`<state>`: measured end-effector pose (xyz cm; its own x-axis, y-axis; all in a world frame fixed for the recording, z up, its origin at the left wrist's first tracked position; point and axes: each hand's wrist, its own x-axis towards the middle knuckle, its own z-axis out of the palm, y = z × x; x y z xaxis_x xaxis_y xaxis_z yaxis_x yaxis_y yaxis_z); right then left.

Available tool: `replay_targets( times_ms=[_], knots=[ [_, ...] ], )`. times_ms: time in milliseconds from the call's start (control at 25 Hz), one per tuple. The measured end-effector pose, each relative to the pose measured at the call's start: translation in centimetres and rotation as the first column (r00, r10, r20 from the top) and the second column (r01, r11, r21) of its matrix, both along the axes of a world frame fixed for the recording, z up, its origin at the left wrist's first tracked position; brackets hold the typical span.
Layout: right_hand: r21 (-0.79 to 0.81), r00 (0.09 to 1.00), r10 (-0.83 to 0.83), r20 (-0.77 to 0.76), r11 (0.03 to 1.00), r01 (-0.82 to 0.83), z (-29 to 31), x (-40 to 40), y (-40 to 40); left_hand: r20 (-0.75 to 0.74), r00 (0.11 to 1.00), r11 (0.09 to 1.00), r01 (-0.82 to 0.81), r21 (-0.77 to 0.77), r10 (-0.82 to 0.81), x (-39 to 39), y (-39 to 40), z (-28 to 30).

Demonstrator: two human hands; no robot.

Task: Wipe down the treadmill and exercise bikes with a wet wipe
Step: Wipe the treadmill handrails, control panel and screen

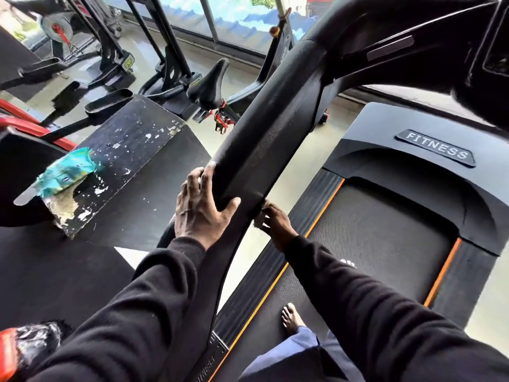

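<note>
I stand on a black treadmill with an orange-edged belt (371, 238). Its thick black left handrail (264, 128) runs from the console down toward me. My left hand (201, 205) grips the rail from the left side, thumb over the top. My right hand (275, 221) is under the rail's right side and pinches a small crumpled wet wipe (265, 206) against it; most of the wipe is hidden by the fingers. A teal wet-wipe pack (68, 172) lies on a worn black box to the left. An exercise bike with a black saddle (210, 81) stands beyond.
The worn black box (129, 150) with chipped paint sits close to the left of the rail. More bike frames (110, 51) stand at the back by glass windows. My bare foot (290, 318) is on the belt. A red-and-black object (24, 348) is at bottom left.
</note>
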<state>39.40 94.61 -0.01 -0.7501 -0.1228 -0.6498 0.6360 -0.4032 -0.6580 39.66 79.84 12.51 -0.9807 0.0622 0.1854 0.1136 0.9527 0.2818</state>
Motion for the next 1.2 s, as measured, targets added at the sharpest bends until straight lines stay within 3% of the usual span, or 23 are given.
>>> replay_targets(
  times_ms=[160, 320, 480, 680, 840, 1000, 1200],
  knots=[
    [0.021, 0.985, 0.170, 0.028, 0.985, -0.170, 0.0, 1.9, -1.2, -0.008, 1.000, 1.000, -0.008, 0.004, 0.008, 0.7, -0.4, -0.3],
    [0.028, 1.000, 0.022, 0.018, 0.999, -0.023, 0.2, 0.8, -0.7, -0.007, 1.000, 1.000, -0.006, 0.014, 0.006, 1.4, -1.4, -0.7],
    [0.030, 0.970, 0.236, 0.065, 0.971, -0.239, 0.1, 2.4, -1.9, 0.014, 0.998, 0.998, -0.057, -0.024, 0.057, 3.2, -3.0, -1.1],
    [-0.018, 0.995, 0.073, 0.071, 0.997, -0.072, 0.6, 1.1, -1.0, -0.017, 0.991, 0.986, -0.137, -0.094, 0.136, 3.8, -2.8, -1.0],
    [-0.025, 0.934, 0.348, 0.080, 0.938, -0.347, -0.4, 2.8, -1.5, -0.036, 0.987, 0.981, -0.158, -0.110, 0.155, 3.6, -2.7, -1.0],
    [-0.069, 0.982, 0.161, 0.099, 0.985, -0.155, -1.0, 2.3, -0.9, -0.070, 0.985, 0.978, -0.164, -0.127, 0.156, 3.5, -2.7, -1.3],
    [-0.062, 0.952, 0.288, 0.102, 0.957, -0.283, -1.0, 3.8, -1.9, -0.080, 0.984, 0.976, -0.169, -0.141, 0.159, 3.7, -2.7, -1.6]
  ],
)
